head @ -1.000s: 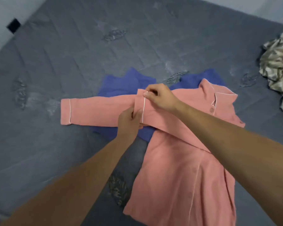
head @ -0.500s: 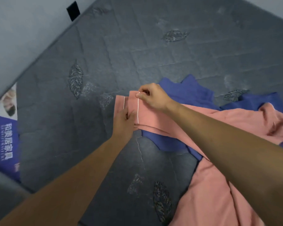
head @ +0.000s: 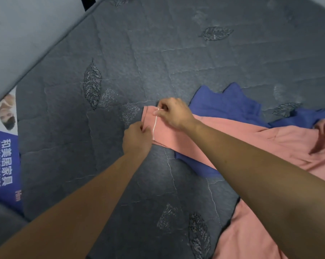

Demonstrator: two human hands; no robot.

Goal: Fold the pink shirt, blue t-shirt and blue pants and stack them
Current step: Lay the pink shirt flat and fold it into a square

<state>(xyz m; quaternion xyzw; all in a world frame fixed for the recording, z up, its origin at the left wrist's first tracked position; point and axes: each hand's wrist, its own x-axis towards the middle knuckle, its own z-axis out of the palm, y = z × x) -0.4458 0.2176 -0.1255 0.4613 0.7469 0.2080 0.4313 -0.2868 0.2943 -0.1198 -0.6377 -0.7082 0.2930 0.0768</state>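
- On the grey quilted mattress (head: pixel 176 53), one pink shirt (head: pixel 281 139) lies toward 3 o'clock, its sleeves stretched out to the centre, their long axis running from 3 to 9 o'clock.
- Two cuffs with white piping (head: pixel 154 126) lie stacked at the sleeve end, pointing to 9 o'clock.
- Blue cloth (head: pixel 229 105) lies under the shirt, showing at 1 and 5 o'clock of the sleeve; how many blue garments it makes I cannot tell.
- Two hands work the cuffs: the right hand (head: pixel 173 114) pinches the upper cuff's far corner, and the left hand (head: pixel 137 139) pinches the near edge.
- One printed label (head: pixel 4 156) sits at 9 o'clock.
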